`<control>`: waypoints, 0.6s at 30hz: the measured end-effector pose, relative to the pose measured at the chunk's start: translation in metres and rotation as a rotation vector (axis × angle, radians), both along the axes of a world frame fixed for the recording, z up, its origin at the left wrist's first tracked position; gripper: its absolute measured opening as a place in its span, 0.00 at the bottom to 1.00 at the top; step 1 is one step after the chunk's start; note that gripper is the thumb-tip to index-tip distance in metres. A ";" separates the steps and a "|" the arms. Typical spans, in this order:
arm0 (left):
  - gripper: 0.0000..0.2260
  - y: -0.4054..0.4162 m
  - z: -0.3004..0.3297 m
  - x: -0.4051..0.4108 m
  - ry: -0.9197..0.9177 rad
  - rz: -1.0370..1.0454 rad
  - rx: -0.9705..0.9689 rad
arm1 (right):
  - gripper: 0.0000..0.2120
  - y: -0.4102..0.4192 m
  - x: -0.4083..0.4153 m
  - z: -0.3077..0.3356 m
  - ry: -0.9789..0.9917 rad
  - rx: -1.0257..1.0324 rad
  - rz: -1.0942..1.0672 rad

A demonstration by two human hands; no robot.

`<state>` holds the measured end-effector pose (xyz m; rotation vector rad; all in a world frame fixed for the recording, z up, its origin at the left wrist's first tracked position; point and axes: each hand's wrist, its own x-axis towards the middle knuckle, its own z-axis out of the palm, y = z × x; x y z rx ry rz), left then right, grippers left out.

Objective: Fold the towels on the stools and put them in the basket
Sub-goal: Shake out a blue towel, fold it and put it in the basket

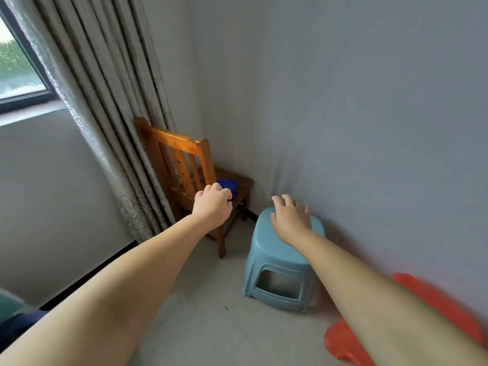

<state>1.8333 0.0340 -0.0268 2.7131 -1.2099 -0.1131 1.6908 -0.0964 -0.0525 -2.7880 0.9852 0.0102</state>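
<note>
Plastic, smooth and pale blue, forms the stool [277,262] that stands on the floor [211,326] close against the grey wall [369,128]; its seat is a rounded square, its sides flare downward, and an arched opening is cut in the side facing the camera. The right hand [290,220] reaches out above the far part of that seat with its fingers [286,200] spread and straight, released and holding nothing; whether the palm touches the seat cannot be told.

To the left, in the corner of the room, stands a small wooden chair [184,165] of glossy orange-brown timber with a slatted back and square legs. A dark blue cloth [228,184], soft and bunched, lies on its seat near the back slats. The left hand [212,204] is in front of this seat with its fingers [224,192] curled under; they meet the near edge of the blue cloth, but whether they actually grip it cannot be told, since the knuckles hide the fingertips.

A heavy beige curtain [105,101] hangs in deep vertical pleats behind the chair, with a faint raised pattern near its hem. A dark-framed window [18,75] shows at the upper left. The floor is pale, matt and faintly speckled. At the lower right edge, beside the right forearm, sits a blurred piece of bright orange-red plastic [343,344] with a rounded outline.
</note>
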 end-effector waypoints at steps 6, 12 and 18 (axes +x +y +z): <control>0.15 -0.075 -0.038 0.047 0.072 -0.042 0.058 | 0.19 -0.073 0.050 -0.026 0.061 0.027 -0.038; 0.15 -0.160 -0.065 0.110 0.120 -0.001 0.100 | 0.19 -0.179 0.112 -0.058 0.124 0.093 -0.068; 0.15 -0.216 -0.118 0.177 0.226 0.050 0.163 | 0.18 -0.239 0.181 -0.109 0.189 0.154 -0.006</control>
